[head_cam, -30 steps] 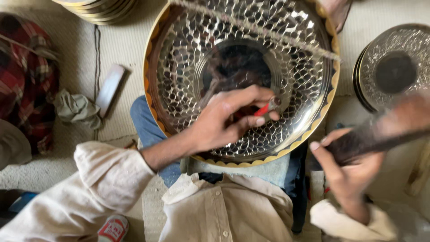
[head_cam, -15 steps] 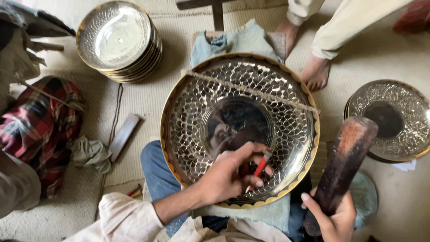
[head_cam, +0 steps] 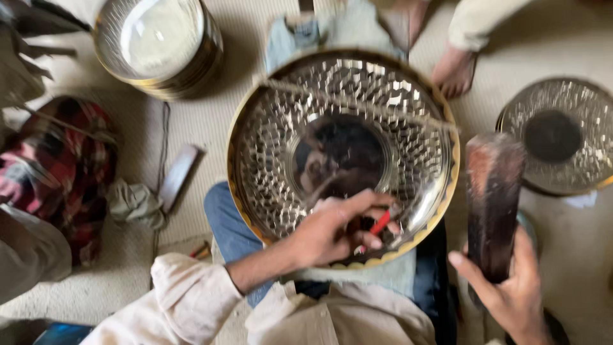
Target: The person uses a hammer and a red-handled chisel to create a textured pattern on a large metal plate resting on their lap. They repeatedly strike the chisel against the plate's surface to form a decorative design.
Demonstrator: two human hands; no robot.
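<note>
While the big shiny metal tray (head_cam: 287,160) rests on the person's lap, the left hand (head_cam: 335,230) sits on its near rim, with the fingers (head_cam: 370,201) pinching a small red tool (head_cam: 381,222) against the metal. To the right, the right hand (head_cam: 511,291) has its fingers wrapped around a dark wooden block (head_cam: 493,204) held upright. A stack of plates (head_cam: 156,45) sits far left on the floor, another patterned tray (head_cam: 562,137) lies far right, and someone's bare foot (head_cam: 454,70) rests beyond the tray.

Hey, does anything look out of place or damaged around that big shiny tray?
Nothing stands out. The hammered metal tray lies flat and looks undamaged, though the picture is blurred. The left hand holds a red-tipped tool on it; the right hand grips a dark wooden block.
</note>
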